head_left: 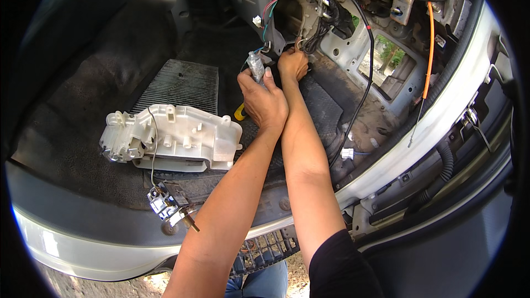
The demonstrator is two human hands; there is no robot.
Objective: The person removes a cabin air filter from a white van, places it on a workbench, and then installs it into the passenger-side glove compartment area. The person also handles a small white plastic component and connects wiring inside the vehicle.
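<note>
My left hand (pixel 261 99) is closed around a small silvery, crinkled cylinder (pixel 256 66) with a narrow top, perhaps a clear bottle or foil-wrapped tube. Just beyond it, to the right, my right hand (pixel 293 65) is curled by the lower end of the exposed metal wall, close to some dark wiring. Whatever its fingers grip is hidden. A yellow rounded piece (pixel 240 112) peeks out beside my left hand, mostly covered. Thin blue-green wires (pixel 266 30) with a white connector (pixel 257 21) hang just above the cylinder.
On the dark floor lie a translucent white plastic housing (pixel 190 132) and a pleated grey filter (pixel 185 85). A metal part on a thin cable (pixel 165 203) rests near the sill. An orange cable (pixel 430 38) and black cable (pixel 371 49) hang right; a white connector (pixel 347 154) lies below.
</note>
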